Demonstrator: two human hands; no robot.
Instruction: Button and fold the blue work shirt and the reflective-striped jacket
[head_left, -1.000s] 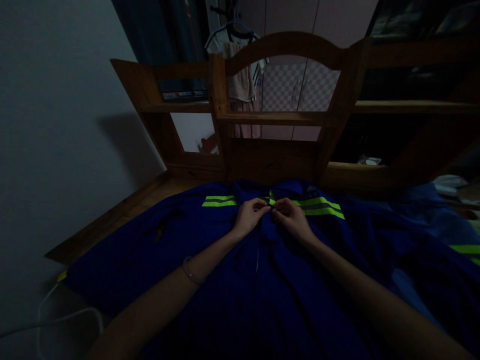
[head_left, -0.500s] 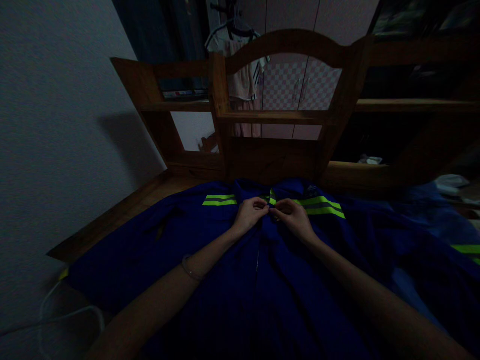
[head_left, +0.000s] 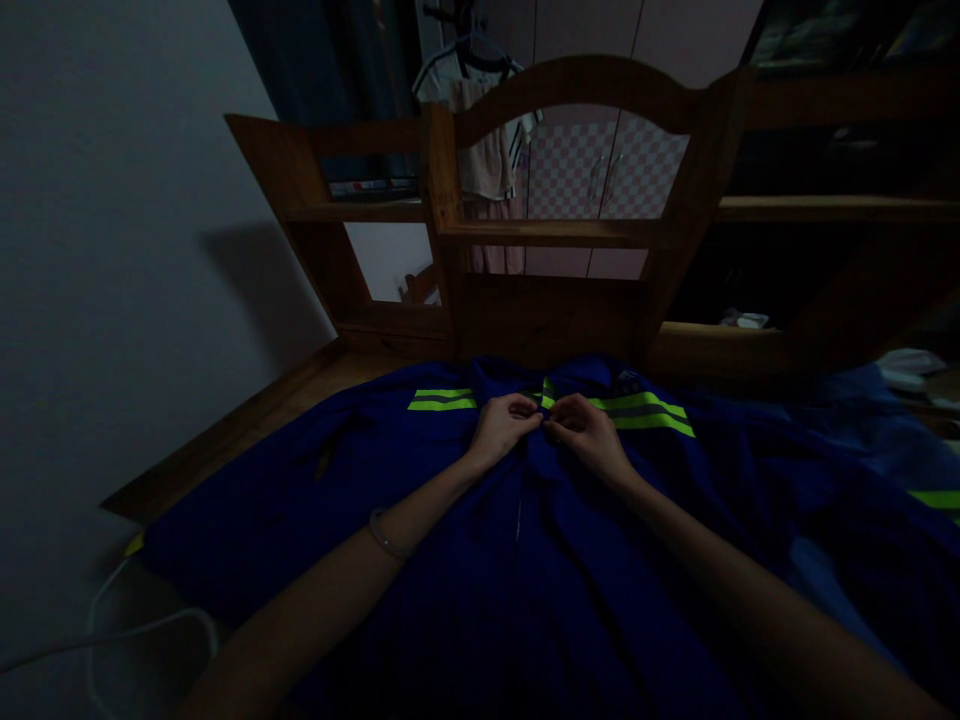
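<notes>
A dark blue jacket (head_left: 450, 600) with bright yellow-green and grey stripes lies spread out in front of me, its collar at the far end. My left hand (head_left: 504, 428) pinches the front edge of the jacket just below the collar, thumb and fingers together. Close beside it, my right hand (head_left: 586, 432) pinches the opposite front edge the same way. The fingertips of both hands almost meet at the jacket's front opening. Whether a button or other fastener sits between them is too dark and small to tell. A bracelet (head_left: 386, 538) circles my left forearm.
Beyond the jacket stands a wooden shelf unit (head_left: 555, 234). Clothes on a hanger (head_left: 484, 150) hang behind it, before a chequered cupboard (head_left: 570, 172). A wall (head_left: 135, 300) rises on the left, with a white cable (head_left: 150, 625) below. More blue cloth (head_left: 862, 430) lies at right.
Both hands stay at the same place on the jacket front, with only a slight shift of the fingers. The view has moved very slightly.
</notes>
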